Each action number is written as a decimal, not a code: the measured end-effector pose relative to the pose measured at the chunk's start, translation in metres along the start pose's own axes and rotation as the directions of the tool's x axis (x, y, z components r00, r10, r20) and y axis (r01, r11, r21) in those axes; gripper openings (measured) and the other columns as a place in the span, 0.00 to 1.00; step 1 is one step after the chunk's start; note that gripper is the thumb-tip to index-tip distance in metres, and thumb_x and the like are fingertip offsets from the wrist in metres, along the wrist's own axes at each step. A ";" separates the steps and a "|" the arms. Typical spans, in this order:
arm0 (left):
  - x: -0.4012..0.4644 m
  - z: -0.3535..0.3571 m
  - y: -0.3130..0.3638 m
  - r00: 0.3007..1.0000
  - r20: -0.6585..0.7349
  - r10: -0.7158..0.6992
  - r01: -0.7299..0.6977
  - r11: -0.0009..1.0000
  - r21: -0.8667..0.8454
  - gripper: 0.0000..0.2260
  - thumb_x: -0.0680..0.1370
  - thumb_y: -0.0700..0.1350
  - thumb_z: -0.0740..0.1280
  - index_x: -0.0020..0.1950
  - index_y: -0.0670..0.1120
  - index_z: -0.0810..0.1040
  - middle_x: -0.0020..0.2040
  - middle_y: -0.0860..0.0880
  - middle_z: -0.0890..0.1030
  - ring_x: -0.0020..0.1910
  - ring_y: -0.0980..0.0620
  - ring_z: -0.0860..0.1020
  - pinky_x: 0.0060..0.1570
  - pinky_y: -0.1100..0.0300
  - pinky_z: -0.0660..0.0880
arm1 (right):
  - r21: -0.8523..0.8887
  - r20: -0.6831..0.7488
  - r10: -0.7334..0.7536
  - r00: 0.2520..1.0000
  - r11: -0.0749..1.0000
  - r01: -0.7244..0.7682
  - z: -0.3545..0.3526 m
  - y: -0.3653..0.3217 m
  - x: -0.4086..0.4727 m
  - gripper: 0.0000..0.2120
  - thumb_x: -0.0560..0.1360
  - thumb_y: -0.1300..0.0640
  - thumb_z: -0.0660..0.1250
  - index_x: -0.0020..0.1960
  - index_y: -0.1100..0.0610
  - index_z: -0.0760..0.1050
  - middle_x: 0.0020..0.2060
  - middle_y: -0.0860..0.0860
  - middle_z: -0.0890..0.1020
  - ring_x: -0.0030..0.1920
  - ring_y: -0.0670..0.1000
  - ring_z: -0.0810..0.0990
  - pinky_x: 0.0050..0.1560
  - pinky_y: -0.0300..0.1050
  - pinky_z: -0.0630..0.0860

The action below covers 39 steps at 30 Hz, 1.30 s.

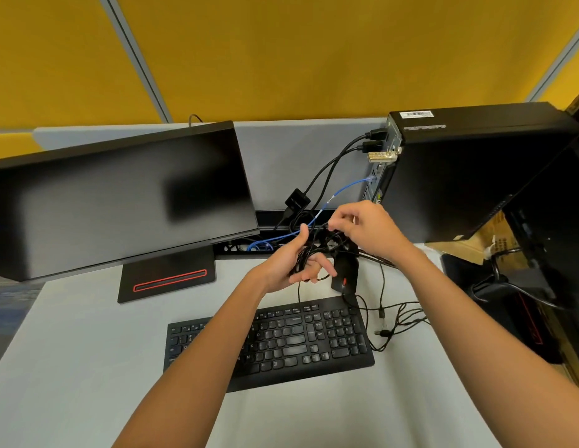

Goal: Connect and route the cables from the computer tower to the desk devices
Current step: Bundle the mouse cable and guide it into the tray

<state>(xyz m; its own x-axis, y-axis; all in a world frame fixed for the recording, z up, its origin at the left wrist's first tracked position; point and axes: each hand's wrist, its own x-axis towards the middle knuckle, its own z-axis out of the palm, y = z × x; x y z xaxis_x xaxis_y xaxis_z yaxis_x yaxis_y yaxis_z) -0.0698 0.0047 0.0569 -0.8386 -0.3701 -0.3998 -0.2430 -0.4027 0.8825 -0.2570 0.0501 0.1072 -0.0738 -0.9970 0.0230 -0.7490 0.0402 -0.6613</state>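
We hold a tangled bundle (317, 253) of thin black cable above the desk (71, 350), just behind the keyboard (281, 344). Our left hand (286, 265) lies palm up beneath the bundle, its fingers curled loosely round the loops, one finger raised at the far side. Our right hand (362, 227) comes in from above and pinches a strand at the top of the bundle between thumb and fingertips. The mouse (344, 276) sits on the desk just beside the bundle, partly hidden by it, and more slack black cable (398, 321) trails over the desk to the right of the keyboard, ending in small plugs. The tower (469, 176) stands at the right rear with its back facing left; two thick black leads (333, 163) and a blue cable (343, 190) are plugged into it and run down toward the slot at the back edge of the desk, one lead passing through a small black adapter (297, 202). The monitor (120, 195), dark, stands at the left on its base (167, 276), which carries a red-outlined strip.
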 end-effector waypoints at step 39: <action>0.027 -0.020 -0.012 0.984 0.000 0.181 -0.157 0.854 -0.496 0.21 0.80 0.48 0.59 0.28 0.44 0.72 0.18 0.54 0.65 0.15 0.59 0.62 0.40 0.65 0.74 | 0.833 0.252 0.393 0.884 0.377 -0.405 0.064 -0.004 0.023 0.11 0.83 0.60 0.55 0.51 0.62 0.74 0.49 0.56 0.83 0.44 0.49 0.78 0.51 0.44 0.75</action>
<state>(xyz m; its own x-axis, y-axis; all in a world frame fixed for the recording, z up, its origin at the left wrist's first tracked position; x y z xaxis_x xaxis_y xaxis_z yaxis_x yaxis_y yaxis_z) -0.0799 -0.0168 0.0302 -0.8685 -0.4372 -0.2337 0.1663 -0.7010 0.6935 -0.2138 0.0232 0.0620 -0.1941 -0.8824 -0.4287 0.2964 0.3639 -0.8830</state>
